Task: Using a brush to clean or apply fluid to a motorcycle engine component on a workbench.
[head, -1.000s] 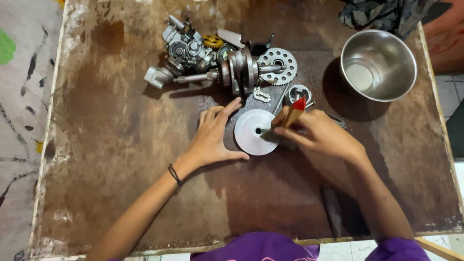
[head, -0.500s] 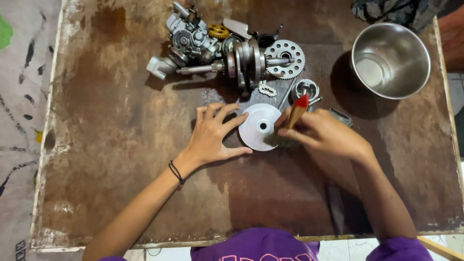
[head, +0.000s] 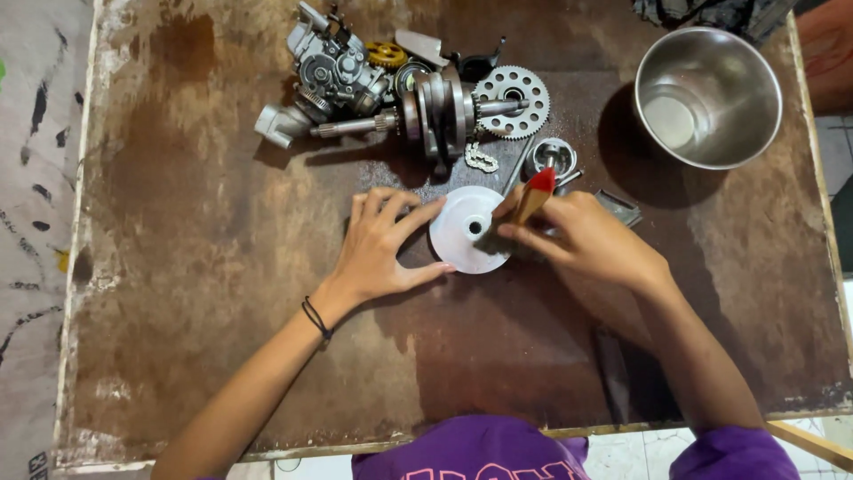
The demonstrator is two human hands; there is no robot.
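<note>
Where the stained brown counter fills nearly my whole view, everything on it sits in the far half, toward the far edge and the far right corner. Biggest of the lot is the steel bowl, standing upright near the far right corner, well apart from my hands. Next comes the cluster of engine parts along the far edge: a grey carburettor-like casting, a crankshaft assembly lying beside it, and a toothed sprocket just to the right of that. A short piece of chain lies just in front of the crankshaft, and a small round piston-like part sits beside the sprocket.

Near the middle of the counter, just in front of those parts, lies the white disc with a hole at its centre, flat on the surface. My left hand rests spread on the counter, its fingers loose and open, touching the disc's left rim to steady it rather than gripping it. My right hand is closed around a wooden-handled tool with a red end, the handle tilted up and away from me. Its working end meets the disc near the centre hole, though my fingers hide it, so I cannot tell what kind of tip it has. A black band circles my left wrist.
</note>
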